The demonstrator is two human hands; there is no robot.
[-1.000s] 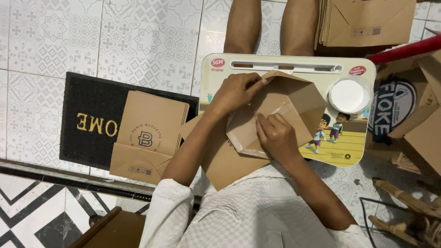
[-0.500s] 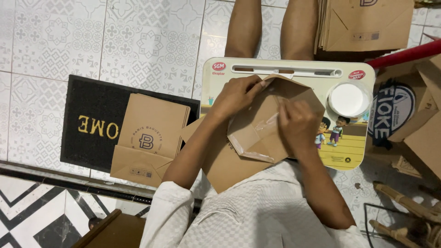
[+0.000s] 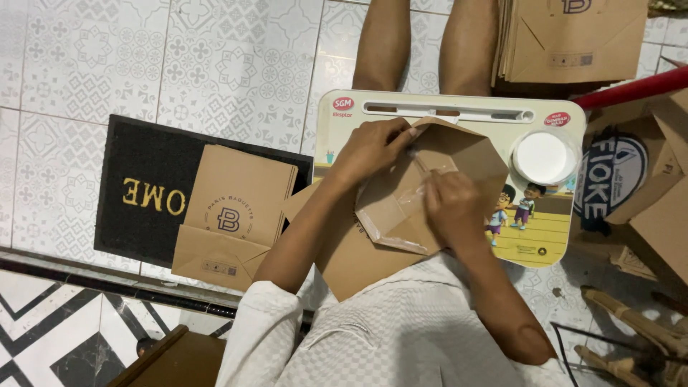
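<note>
Brown cardboard fills the space between my hands: a half-folded box [image 3: 423, 186] with angled flaps and a shiny inner lining, lying on the small lap table [image 3: 344, 125] in front of me. My left hand [image 3: 373, 147] grips the box's upper left edge, fingers curled over the fold near the top flap. My right hand [image 3: 451, 208] presses down flat on the right part of the lining, fingers bent a little, holding nothing else (it just pins the board in place). Under the box a larger flat sheet of the same cardboard [image 3: 351, 258] sticks out toward my lap.

The table has a cream top with a long groove near its far edge and a cartoon picture of two children on a wooden floor at its right side. A round white lid or cup [image 3: 545, 156] sits in the table's right corner, just beside the box.

To my left, a stack of flat brown paper bags [image 3: 233, 215] lies partly on a black doormat [image 3: 143, 190] on the patterned white floor tiles. Beyond the table are another person's bare legs [image 3: 423, 43], and beside them a second pile of flat bags [image 3: 573, 36]. More cardboard lies at my right.
</note>
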